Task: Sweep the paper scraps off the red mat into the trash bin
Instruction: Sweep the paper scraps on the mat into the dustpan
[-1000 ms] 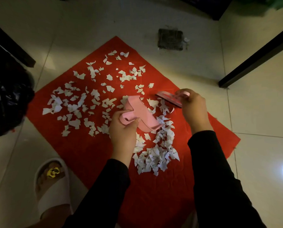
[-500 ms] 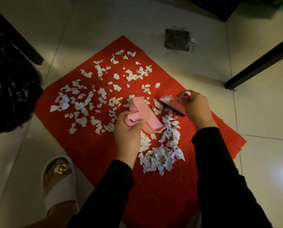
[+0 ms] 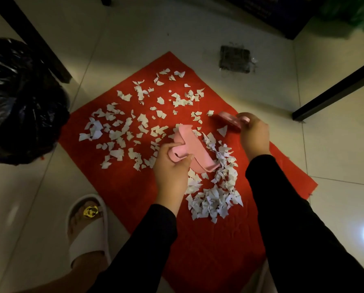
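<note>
Pale glossy floor tiles (image 3: pixel 198 28) spread under me, with a red mat (image 3: pixel 208 240) laid slantwise on them. White scraps (image 3: pixel 117 132) lie scattered over the mat's far and left parts, and a denser heap (image 3: pixel 217 197) sits between my forearms. My left hand (image 3: pixel 171 172) grips the handle of a pink dustpan (image 3: pixel 194 149), fingers curled round it, the pan tilted with its far end among the scraps. My right hand (image 3: pixel 255 134) holds a pink brush (image 3: pixel 227 121) low over the mat near its right edge, just beyond the heap. The bin (image 3: pixel 18 98), lined with a black bag, stands on the floor at the mat's left corner. My left foot in a white slipper (image 3: pixel 88 229) rests on the tiles beside the mat's near left edge. A dark floor drain (image 3: pixel 235 59) lies beyond the mat.
</note>
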`<control>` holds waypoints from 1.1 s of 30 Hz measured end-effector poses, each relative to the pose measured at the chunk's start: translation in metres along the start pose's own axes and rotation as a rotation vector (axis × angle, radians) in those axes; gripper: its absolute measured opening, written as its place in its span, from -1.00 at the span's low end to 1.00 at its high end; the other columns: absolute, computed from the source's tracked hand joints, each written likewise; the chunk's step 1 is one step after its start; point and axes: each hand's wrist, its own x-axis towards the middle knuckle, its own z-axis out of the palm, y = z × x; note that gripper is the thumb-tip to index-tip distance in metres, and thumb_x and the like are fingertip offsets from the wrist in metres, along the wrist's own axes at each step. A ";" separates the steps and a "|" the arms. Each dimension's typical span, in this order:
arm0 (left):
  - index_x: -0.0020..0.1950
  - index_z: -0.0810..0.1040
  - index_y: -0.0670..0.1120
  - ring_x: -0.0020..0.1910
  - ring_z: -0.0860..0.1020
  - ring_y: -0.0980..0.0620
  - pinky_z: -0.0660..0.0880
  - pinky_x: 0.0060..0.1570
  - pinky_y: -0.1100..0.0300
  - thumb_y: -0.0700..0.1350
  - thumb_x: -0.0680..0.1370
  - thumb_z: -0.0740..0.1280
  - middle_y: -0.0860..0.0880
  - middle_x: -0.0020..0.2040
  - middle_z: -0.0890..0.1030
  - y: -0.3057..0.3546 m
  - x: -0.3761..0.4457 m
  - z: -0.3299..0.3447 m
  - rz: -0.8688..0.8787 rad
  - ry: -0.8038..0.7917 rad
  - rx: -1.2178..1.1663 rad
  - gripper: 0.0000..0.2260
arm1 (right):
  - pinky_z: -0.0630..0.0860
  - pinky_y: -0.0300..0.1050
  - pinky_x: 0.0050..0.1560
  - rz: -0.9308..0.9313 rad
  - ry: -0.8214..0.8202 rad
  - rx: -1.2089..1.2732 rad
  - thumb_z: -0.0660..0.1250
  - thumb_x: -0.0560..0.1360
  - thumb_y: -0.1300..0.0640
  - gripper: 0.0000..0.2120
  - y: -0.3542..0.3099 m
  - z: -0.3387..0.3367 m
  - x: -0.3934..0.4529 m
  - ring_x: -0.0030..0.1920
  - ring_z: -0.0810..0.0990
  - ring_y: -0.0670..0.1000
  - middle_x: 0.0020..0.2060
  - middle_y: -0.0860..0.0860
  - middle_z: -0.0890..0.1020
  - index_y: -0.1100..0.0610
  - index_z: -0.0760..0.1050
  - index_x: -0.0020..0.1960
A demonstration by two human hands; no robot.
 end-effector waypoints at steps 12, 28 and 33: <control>-0.05 0.48 -0.05 -0.13 0.54 0.16 0.46 -0.21 0.44 -0.30 0.41 0.43 0.07 -0.11 0.56 -0.002 -0.007 -0.006 -0.015 0.048 -0.010 -0.76 | 0.30 -0.32 -0.30 -0.040 -0.015 0.031 0.15 0.52 0.37 -0.71 0.003 -0.018 -0.007 -0.11 0.54 0.00 -0.02 0.14 0.65 0.18 0.59 0.07; -0.14 0.44 0.07 -0.18 0.50 0.31 0.43 -0.18 0.44 -0.31 0.41 0.42 0.21 -0.17 0.51 -0.001 0.006 0.015 0.011 0.035 0.035 -0.70 | 0.45 -0.20 -0.17 0.075 -0.101 0.115 0.21 0.57 0.19 -0.83 0.006 -0.027 0.009 -0.12 0.58 0.03 -0.09 0.06 0.61 0.16 0.56 0.07; -0.03 0.50 -0.07 -0.17 0.53 0.29 0.47 -0.22 0.52 -0.32 0.40 0.43 0.14 -0.12 0.56 -0.008 0.007 0.019 0.012 0.039 0.040 -0.75 | 0.35 -0.23 -0.19 0.118 0.021 0.085 0.17 0.57 0.23 -0.78 0.015 -0.025 0.013 -0.14 0.50 -0.02 -0.11 0.02 0.56 0.16 0.55 0.11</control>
